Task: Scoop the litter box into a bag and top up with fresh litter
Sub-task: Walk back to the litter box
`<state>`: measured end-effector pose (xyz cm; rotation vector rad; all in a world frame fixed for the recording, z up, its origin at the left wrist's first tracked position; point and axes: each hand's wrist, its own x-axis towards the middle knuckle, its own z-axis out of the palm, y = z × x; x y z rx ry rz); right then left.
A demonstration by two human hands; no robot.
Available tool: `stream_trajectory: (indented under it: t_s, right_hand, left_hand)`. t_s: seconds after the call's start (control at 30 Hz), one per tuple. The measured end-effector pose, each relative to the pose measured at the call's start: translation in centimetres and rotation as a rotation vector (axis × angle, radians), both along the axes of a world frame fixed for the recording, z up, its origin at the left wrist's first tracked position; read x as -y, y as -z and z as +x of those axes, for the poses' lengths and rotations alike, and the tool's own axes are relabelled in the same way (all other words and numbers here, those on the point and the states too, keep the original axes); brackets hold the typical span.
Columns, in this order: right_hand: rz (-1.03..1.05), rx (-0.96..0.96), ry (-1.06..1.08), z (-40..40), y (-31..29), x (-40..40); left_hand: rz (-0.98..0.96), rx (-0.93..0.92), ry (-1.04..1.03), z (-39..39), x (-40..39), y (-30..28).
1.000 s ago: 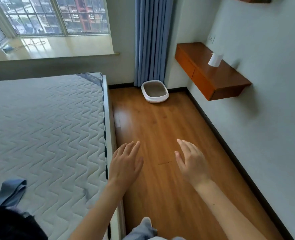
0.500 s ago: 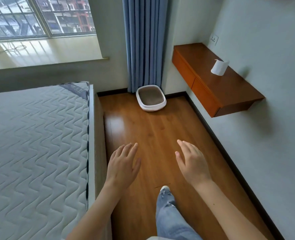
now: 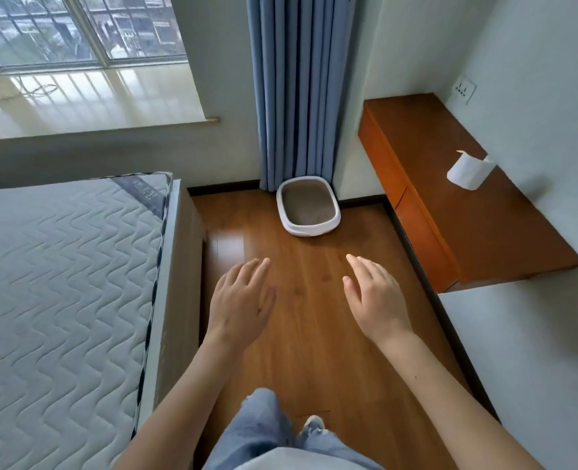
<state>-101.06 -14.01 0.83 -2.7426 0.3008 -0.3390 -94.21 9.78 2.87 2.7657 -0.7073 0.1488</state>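
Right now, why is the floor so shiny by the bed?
In the head view, window daylight bounces off the wood floor as a pale glare patch beside the bed; the windowsill glares too, and the wide lens bends the walls outward.

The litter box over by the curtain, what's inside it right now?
The litter box holds a brownish-grey layer of litter. No scoop shows in it, and clumps are too small to tell. Its near wall hides the front strip of the floor inside.
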Motion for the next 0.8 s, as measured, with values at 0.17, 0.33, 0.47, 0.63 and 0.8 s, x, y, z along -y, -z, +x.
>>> stream_trajectory:
  t_s: [0.17, 0.33, 0.47, 0.63, 0.8]
  right_hand:
    - [0.009, -0.048, 0.013, 6.4, 1.9, 1.9]
    - [0.012, -0.053, 0.052, 16.3, 2.7, 3.7]
    - [0.007, -0.055, 0.098, 22.9, 1.6, 4.7]
    - [0.005, -0.051, 0.127, 30.4, 0.5, 6.2]
    - [0.022, -0.099, 0.146, 35.4, 1.0, 8.6]
  left_hand:
    - [0.024, -0.039, 0.001, 6.7, 1.8, 2.3]
    - [0.008, -0.049, 0.015, 17.5, 3.4, 3.9]
    - [0.007, -0.036, 0.047, 25.1, 4.7, 3.2]
    - [-0.019, -0.007, 0.096, 34.4, 7.0, 1.4]
    - [-0.048, -0.028, 0.110, 39.9, 9.7, 2.2]
